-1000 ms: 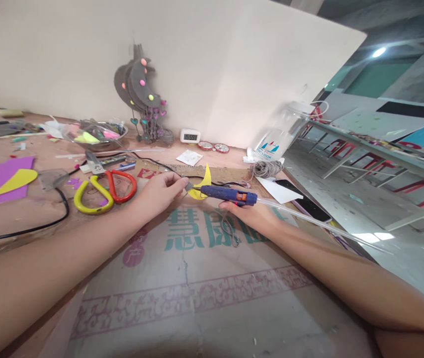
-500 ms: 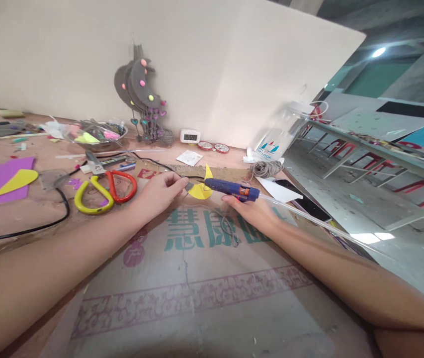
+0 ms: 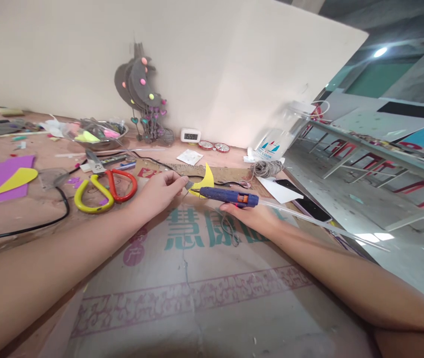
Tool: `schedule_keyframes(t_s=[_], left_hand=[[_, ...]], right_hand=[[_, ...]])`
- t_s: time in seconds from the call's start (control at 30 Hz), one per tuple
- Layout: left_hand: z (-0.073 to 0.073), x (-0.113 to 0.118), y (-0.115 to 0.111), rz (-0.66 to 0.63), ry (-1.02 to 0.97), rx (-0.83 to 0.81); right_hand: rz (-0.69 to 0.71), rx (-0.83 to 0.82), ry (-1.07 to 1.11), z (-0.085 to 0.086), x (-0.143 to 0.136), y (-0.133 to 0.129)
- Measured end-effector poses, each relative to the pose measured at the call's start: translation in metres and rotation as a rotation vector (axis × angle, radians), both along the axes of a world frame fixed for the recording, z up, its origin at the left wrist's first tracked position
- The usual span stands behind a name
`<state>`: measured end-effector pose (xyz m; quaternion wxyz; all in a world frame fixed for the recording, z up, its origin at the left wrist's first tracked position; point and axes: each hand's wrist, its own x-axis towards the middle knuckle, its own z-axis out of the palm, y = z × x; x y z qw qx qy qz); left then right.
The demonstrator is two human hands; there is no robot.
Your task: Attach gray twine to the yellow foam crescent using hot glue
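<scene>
My left hand pinches one end of a yellow crescent moon cutout, where a small grey patch shows at the fingertips. A length of thin grey string hangs below over the cardboard. In my right hand is a blue hot glue gun, held level with its nozzle pointing left at the crescent's lower end, close to my left fingertips. Whether the nozzle touches the crescent I cannot tell. A long clear glue stick sticks out behind the gun. My right fingers are partly hidden under it.
Scissors with yellow and red handles lie left of my left hand, near purple foam sheet. Behind stand a grey moon ornament, a small clock and a ball of grey string. A phone lies right.
The glue gun has shifted left and slightly down, its nozzle now nearer my left fingertips. More of the crescent shows above it. My left hand has hardly moved.
</scene>
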<state>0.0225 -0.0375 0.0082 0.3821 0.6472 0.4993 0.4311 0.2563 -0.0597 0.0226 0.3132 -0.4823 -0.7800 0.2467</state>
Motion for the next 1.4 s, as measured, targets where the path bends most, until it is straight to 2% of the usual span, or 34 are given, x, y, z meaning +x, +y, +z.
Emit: schedule_keyframes(t_s=[0.17, 0.53, 0.67, 0.8, 0.93, 1.07, 1.2, 1.3, 1.4], left_hand=[[0.003, 0.001, -0.002, 0.005, -0.006, -0.011], [-0.001, 0.0, 0.001, -0.006, -0.007, -0.023], [-0.002, -0.001, 0.001, -0.01, -0.029, -0.021], [-0.002, -0.001, 0.001, -0.001, -0.022, -0.01], [-0.001, -0.001, 0.0, -0.006, -0.027, -0.014], [0.002, 0.0, -0.003, 0.008, -0.012, -0.021], [0.005, 0.0, -0.005, 0.011, -0.007, -0.032], [0.005, 0.001, -0.005, 0.005, -0.024, -0.035], [0.004, 0.002, -0.004, 0.008, -0.058, -0.044]], right_hand=[[-0.011, 0.016, 0.047, 0.001, -0.003, -0.002], [-0.004, 0.014, -0.081, 0.0, 0.002, 0.002], [-0.046, -0.012, -0.105, -0.001, 0.003, 0.003], [-0.079, -0.033, -0.062, -0.001, 0.002, 0.003], [-0.117, 0.024, 0.005, -0.001, 0.003, 0.006], [-0.168, 0.055, 0.038, 0.008, 0.007, 0.008], [-0.141, 0.114, 0.168, 0.025, 0.011, 0.018], [-0.125, 0.107, 0.22, 0.036, 0.013, 0.036], [-0.143, 0.075, 0.188, 0.043, 0.009, 0.067]])
